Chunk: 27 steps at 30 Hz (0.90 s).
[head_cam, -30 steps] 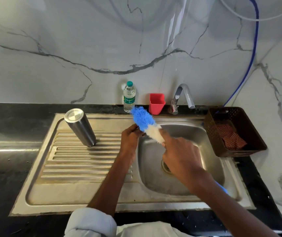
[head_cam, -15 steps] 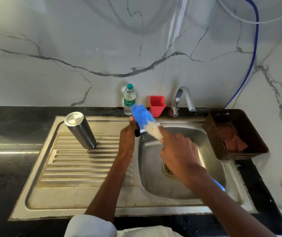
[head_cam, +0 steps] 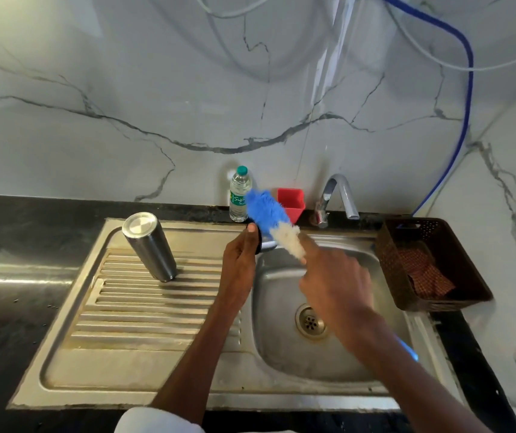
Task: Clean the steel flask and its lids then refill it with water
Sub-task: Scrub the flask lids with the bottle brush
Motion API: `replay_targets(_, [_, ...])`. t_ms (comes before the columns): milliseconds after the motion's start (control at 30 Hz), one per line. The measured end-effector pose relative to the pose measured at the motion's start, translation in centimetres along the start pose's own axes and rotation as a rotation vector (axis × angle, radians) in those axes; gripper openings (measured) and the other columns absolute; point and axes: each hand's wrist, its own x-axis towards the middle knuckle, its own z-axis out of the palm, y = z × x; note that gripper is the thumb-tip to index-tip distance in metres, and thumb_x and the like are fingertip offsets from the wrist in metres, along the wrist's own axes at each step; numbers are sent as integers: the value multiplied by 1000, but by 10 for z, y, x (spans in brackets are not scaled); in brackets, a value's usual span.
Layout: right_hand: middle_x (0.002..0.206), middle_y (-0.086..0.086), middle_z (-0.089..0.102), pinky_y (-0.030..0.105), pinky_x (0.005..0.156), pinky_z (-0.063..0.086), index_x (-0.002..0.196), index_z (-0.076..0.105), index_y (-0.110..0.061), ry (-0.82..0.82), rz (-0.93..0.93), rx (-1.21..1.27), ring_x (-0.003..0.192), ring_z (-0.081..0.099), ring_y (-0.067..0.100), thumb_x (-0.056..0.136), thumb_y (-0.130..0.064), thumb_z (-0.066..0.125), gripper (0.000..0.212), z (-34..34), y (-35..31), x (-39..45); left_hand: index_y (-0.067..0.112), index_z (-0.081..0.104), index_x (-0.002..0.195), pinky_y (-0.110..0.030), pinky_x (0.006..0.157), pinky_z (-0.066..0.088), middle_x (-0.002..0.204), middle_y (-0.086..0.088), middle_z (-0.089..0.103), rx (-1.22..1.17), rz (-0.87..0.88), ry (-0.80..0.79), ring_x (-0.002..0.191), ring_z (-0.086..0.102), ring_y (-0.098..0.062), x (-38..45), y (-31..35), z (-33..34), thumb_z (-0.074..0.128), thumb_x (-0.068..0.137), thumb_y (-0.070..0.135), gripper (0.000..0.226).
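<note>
Flask (head_cam: 149, 246) inverted on drainboard, leaning left, base up. Left hand (head_cam: 238, 254) curled round dark lid (head_cam: 258, 242) at basin's rear edge. Bottle (head_cam: 239, 194) label partly legible: "Sig". Brush (head_cam: 273, 221) angled up-left, blue tip foremost, gripped by right hand (head_cam: 333, 284).

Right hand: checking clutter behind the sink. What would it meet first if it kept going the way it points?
Probably the water bottle, with the brush the right hand grips leading; depth is unclear.

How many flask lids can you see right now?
1: a dark lid held in the left hand over the sink's edge, brush against it. Others may be hidden.
</note>
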Motion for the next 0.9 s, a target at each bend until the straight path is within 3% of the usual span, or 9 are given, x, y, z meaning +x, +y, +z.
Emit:
replay_targets(67, [111,9,68,40,75,52,152,33,-37,2,17,23,99,67,33,91,-21,53,66,-7,5,7,7,74,101,-38,87,55,94,-11,75,40,27,-22,93,71,-21,0,-7,-4,43,109,53,56])
replay_targets(200, [105,8,67,37,68,44,150,30,-39,-27,-117,-50,96,68,33,93,-19,50,63,-5,0,-21,16,75,102,-49,90,58,98,-6,77,60,44,-21,96,72,-28,2,-14,-15,44,109,49,46])
replay_targets(267, [107,7,68,38,71,46,149,34,-39,3,-80,-66,97,68,32,94,-19,50,61,-4,7,-8,21,75,95,-43,84,57,92,-1,76,71,43,-58,90,71,-24,-1,-9,-14,44,110,47,43])
replay_targets(333, [110,5,69,38,76,49,146,41,-39,-1,-9,-27,99,67,31,94,-21,51,56,-12,15,4,16,75,88,-38,81,55,83,-1,75,70,25,-83,82,71,-22,-4,-7,-13,44,111,44,47])
replay_targets(433, [110,2,68,38,74,47,141,43,-39,5,-29,-60,100,65,30,96,-21,50,49,-16,22,-7,3,78,92,-40,90,56,87,-12,79,20,-6,-68,89,75,-32,-2,-9,-17,50,110,37,47])
replay_targets(500, [107,1,68,37,71,46,138,44,-37,33,-72,-100,96,66,30,96,-22,50,45,-14,18,-18,0,77,94,-42,88,56,88,-17,78,-26,-24,-77,88,74,-37,0,-10,-16,52,110,31,43])
replay_targets(667, [114,2,68,37,74,45,141,47,-34,-48,-25,-132,102,66,29,95,-19,51,48,-17,25,-5,8,76,93,-33,79,53,85,-7,76,-50,-61,-166,81,69,-18,3,-11,-11,58,105,30,31])
replay_targets(767, [104,1,68,37,67,46,134,49,-32,-12,-78,-204,94,67,28,96,-21,49,40,-21,27,-19,7,71,85,-30,76,50,78,-3,71,-30,-79,-210,76,64,-16,4,-10,-13,60,100,34,33])
replay_targets(900, [103,3,67,37,68,47,139,47,-35,-13,-39,-136,94,66,29,96,-19,50,46,-20,26,-10,3,69,86,-19,71,49,74,2,71,-143,-106,-199,71,63,-8,4,-1,-11,57,106,20,29])
